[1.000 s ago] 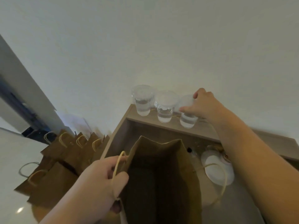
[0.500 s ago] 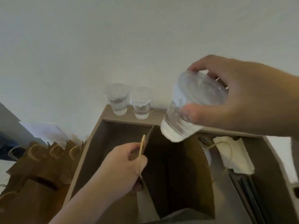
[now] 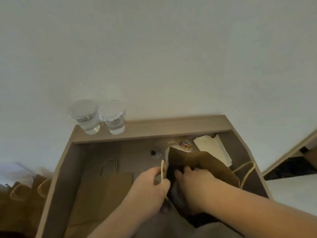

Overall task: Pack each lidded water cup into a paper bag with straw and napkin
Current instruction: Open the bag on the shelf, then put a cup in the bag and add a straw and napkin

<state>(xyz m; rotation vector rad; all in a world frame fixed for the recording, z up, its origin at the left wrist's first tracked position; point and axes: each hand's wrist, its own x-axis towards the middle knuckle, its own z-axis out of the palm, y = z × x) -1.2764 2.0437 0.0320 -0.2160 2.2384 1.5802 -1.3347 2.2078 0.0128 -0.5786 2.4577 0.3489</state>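
r hand (image 3: pixel 193 184) sunk into brown paper bag (image 3: pixel 205 162), l hand (image 3: pixel 149 189) pinching it

Dim, soft, wide-angle edge distortion

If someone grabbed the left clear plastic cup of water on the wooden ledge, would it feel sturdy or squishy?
Probably squishy: the left clear plastic lidded cup looks thin-walled, so squeezing may buckle it. Roughly half full of water, it likely sloshes. Its base is narrower than its top, so a push might tip it.
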